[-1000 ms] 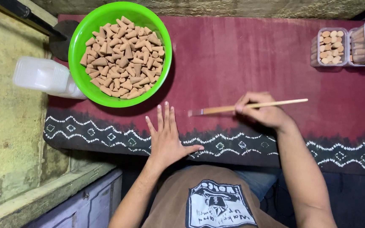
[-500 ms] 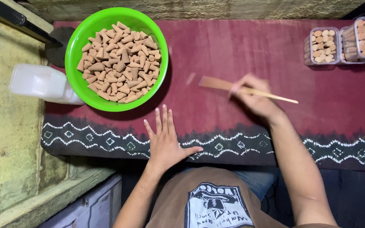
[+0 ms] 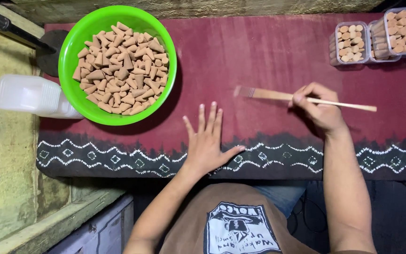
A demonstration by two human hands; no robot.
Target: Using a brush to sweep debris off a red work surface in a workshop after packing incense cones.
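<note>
My left hand (image 3: 207, 143) lies flat and open on the dark red patterned cloth (image 3: 269, 51), fingers spread, near its front edge. My right hand (image 3: 318, 106) grips a thin wooden brush (image 3: 278, 95) by its handle; the bristle end points left, low over the cloth, and the handle sticks out to the right. A bright green bowl (image 3: 69, 61) heaped with brown cones (image 3: 121, 68) stands at the back left, apart from both hands.
Clear plastic boxes (image 3: 351, 42) packed with upright brown cones stand at the back right corner. A stack of empty clear plastic boxes (image 3: 29, 96) lies left of the bowl on a rough wooden surface. A dark rod (image 3: 10, 28) crosses the top left.
My right hand has swung the brush: it was angled up to the right, then tilted down, and now lies nearly level with the bristles further right. My left hand has stayed flat.
</note>
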